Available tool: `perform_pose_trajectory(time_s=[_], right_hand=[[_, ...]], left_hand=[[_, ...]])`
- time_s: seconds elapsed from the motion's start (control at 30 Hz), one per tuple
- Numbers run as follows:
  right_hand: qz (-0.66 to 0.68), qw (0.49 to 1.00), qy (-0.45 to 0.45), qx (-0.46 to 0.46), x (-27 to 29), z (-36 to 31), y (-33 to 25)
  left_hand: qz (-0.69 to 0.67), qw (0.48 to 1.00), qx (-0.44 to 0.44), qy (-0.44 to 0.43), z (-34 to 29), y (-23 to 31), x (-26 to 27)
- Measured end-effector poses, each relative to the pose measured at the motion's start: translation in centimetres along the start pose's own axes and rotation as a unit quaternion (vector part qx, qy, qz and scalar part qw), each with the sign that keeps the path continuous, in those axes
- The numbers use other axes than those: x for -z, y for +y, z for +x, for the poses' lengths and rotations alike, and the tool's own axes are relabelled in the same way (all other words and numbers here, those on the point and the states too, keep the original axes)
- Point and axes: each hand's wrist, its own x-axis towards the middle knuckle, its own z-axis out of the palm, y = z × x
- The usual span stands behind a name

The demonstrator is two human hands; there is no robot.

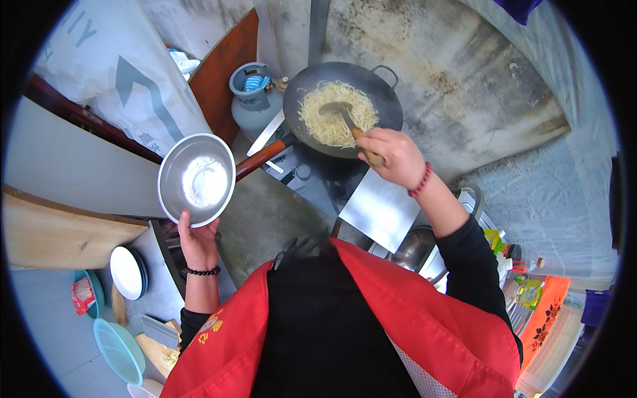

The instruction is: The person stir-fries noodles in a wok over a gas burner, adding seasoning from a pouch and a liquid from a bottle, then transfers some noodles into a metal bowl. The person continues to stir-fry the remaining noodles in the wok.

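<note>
My left hand point(198, 242) grips the lower rim of a shiny metal bowl point(197, 178), thumb on the rim; nothing shows inside the bowl. My right hand point(393, 156) is closed around the wooden handle of a wok spatula point(336, 107). The spatula's dark blade rests on a heap of pale, thin strips point(322, 126), too fine to name for sure. They lie in a dark wok point(389, 106) with a long wooden handle point(260, 160) pointing toward the bowl and a loop handle at its far right.
A grey gas cylinder point(255, 109) stands left of the wok. Nearer me lie a flat metal sheet point(379, 207) and a metal pot point(413, 249). Bottles point(529, 292) crowd the right. White plates point(128, 273) and a turquoise basket point(119, 351) sit at lower left.
</note>
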Motion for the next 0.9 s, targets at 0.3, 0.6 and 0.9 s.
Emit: perform_pose_trajectory(time_s=[0.3, 0.6, 0.9], right_hand=[[0.038, 0.996, 0.027, -0.073, 3.0, 0.6, -2.2], [0.026, 0.978, 0.163, -0.127, -0.3, -0.8, 3.7], [0.083, 0.976, 0.142, -0.14, -2.3, 1.5, 8.1]], left_hand=[[0.014, 1.0, -0.016, -0.004, -0.2, 0.3, -0.4], [0.014, 1.0, -0.023, 0.012, -0.9, 0.7, -0.4], [0.018, 0.999, -0.025, 0.009, -2.0, 0.8, 0.0]])
